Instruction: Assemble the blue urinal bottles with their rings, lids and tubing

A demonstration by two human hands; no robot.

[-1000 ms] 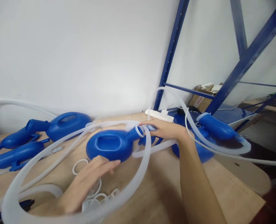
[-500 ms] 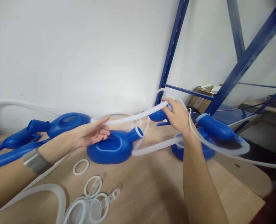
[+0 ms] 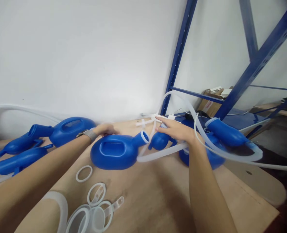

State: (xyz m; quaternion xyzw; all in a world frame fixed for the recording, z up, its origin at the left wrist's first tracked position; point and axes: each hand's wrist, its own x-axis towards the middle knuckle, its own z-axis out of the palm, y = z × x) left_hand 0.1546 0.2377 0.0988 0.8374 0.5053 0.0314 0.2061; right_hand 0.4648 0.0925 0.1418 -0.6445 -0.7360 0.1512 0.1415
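Observation:
My left hand [image 3: 106, 129] is low at the back of the table, behind a blue plastic jug [image 3: 117, 152] with a moulded handle and a white ring on its angled neck. Its fingers are mostly hidden. My right hand [image 3: 176, 128] reaches over a small blue spouted part [image 3: 160, 141], thumb and forefinger apart and pointing left. Around that hand run thin white tubes and white fittings [image 3: 143, 123]; whether it touches them is unclear. A thick translucent hose [image 3: 161, 153] lies just below it.
Another blue jug [image 3: 71, 129] and blue spouted parts [image 3: 23, 159] lie at left. White rings [image 3: 84, 173] and clear caps [image 3: 98, 218] are in front. At right, a blue bottle [image 3: 228, 132] and looping hose [image 3: 192, 108] stand near the blue shelf frame [image 3: 179, 51].
The white hose raised in my right hand is no longer there. My left hand moved back and down behind the jug; the right lowered slightly and spread its fingers, revealing the small blue part.

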